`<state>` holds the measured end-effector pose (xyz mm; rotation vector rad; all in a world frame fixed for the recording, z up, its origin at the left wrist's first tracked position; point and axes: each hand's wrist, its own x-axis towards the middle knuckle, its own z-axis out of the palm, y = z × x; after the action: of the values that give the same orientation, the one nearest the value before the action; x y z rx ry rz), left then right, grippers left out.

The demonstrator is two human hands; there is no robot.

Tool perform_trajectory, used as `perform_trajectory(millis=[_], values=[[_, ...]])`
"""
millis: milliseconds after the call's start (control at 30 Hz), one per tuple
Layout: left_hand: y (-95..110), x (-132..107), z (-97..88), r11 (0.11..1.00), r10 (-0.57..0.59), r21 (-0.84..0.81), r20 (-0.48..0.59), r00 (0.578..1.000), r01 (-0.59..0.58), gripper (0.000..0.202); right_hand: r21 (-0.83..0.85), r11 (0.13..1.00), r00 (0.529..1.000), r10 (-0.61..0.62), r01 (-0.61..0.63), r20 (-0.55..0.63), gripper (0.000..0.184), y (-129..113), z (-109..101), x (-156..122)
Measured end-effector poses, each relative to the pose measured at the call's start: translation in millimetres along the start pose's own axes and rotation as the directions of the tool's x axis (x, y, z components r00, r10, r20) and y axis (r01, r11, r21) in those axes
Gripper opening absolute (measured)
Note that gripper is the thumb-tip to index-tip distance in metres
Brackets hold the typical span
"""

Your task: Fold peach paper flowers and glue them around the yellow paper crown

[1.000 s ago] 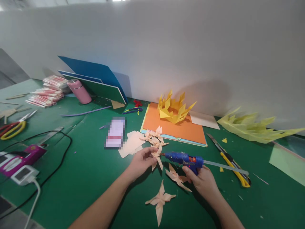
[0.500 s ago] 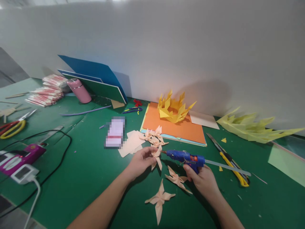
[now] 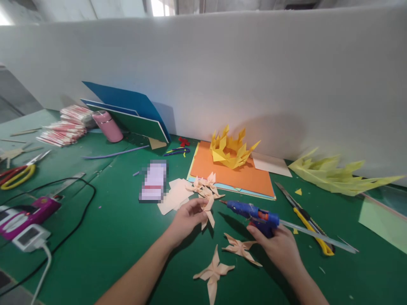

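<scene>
My left hand (image 3: 186,219) pinches a folded peach paper piece (image 3: 208,210) just above the green mat (image 3: 111,237). My right hand (image 3: 278,248) grips a blue glue gun (image 3: 254,211) whose nozzle points left, a short way off the held piece. A clear glue stick (image 3: 318,237) juts from the gun's back. Two peach paper stars lie in front of my hands, one (image 3: 241,248) beneath the gun and one (image 3: 213,271) nearer to me. More peach folded pieces (image 3: 205,186) lie beyond my left hand.
An orange sheet (image 3: 235,173) bears a yellow paper crown (image 3: 232,148). A yellow utility knife (image 3: 310,222), pale yellow folded paper (image 3: 337,176), peach squares (image 3: 174,195), scissors (image 3: 19,173), a pink bottle (image 3: 108,126), blue boards (image 3: 127,110) and a purple device (image 3: 28,214) with black cable surround me. A white wall stands behind.
The glue gun's nozzle has drawn back to the right, away from the held peach piece. The view has tilted up slightly. My left hand keeps its hold.
</scene>
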<state>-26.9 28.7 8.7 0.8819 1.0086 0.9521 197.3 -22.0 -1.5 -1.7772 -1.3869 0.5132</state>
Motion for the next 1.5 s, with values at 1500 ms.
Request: perform_trajectory(millis=[1500], values=[[-0.3,-1.3,5.3,0.963,0.201,0.170,0.065,0.978,-0.209,0.029,-0.133,0.863,0.850,-0.433,0.487,0.300,0.013,-77.3,27.4,9.0]])
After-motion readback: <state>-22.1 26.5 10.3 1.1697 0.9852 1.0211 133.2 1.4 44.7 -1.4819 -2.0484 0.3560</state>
